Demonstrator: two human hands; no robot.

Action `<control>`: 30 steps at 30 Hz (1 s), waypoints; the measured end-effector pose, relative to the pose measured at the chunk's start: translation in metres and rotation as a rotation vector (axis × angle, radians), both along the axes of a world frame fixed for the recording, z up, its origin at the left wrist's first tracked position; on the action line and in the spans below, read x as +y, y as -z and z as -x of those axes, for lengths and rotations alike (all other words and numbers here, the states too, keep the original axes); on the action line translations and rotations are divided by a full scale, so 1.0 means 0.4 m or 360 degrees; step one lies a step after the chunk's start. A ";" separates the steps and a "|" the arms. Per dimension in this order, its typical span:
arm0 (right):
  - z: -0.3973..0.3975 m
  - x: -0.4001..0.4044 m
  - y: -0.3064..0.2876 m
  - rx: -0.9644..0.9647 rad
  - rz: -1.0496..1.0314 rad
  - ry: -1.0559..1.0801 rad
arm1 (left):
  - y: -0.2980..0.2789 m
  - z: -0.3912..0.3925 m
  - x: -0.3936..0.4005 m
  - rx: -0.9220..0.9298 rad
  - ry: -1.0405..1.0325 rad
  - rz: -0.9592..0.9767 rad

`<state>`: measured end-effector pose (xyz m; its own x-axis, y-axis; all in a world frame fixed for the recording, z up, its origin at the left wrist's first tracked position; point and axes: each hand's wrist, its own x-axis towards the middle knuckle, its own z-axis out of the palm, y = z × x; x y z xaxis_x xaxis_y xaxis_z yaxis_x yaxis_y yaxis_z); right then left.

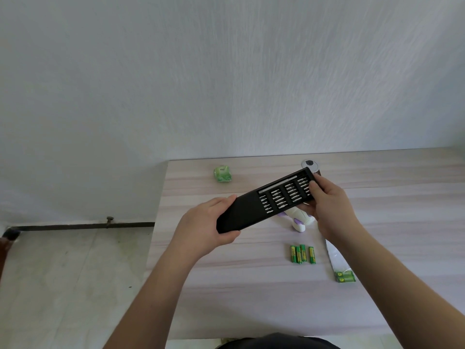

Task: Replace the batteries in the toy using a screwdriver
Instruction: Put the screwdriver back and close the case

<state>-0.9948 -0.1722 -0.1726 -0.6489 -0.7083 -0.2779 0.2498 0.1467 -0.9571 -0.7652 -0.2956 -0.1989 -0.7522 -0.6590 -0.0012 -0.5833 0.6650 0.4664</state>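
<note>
Left hand (pixel 208 227): grips the closed lower-left end of the screwdriver case (pixel 264 201), thumb underneath, fingers over the top.
Right hand (pixel 329 202): holds the upper-right end, where the tray of bits (pixel 284 195) is slid out; thumb lies across the tray edge.
Case axis: long axis runs from lower left to upper right, held above the desk (pixel 226 285) between both hands.
Toy (pixel 298 219): white and purple, on the desk directly beneath the case, just left of the right hand, which is the nearer one.
Batteries (pixel 302 254): four loose green cells toward the bottom of the frame from the toy; a pack (pixel 344 276) lies at lower right.
Green object (pixel 222 173): upper centre, well apart.
Hidden: most of the toy is covered by the case; its battery door cannot be seen. The long pale bar along the tray's upper edge is possibly the driver handle.
</note>
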 end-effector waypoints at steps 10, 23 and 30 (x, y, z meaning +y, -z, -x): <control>0.004 -0.001 0.009 -0.0060 0.0007 -0.0065 | 0.002 0.005 -0.008 0.0003 0.0023 0.0025; 0.011 0.004 0.038 -0.0174 -0.0048 -0.0179 | -0.002 0.024 -0.021 -0.0044 0.0074 0.0033; -0.009 -0.001 0.052 -0.0322 -0.0059 -0.0294 | 0.001 0.044 -0.008 -0.0067 0.0124 -0.0017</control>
<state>-0.9911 -0.1726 -0.1935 -0.4384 -0.7964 -0.4166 0.4010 0.2415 -0.8837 -0.7830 -0.2990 -0.1991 -0.8004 -0.5981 -0.0406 -0.5491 0.7044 0.4497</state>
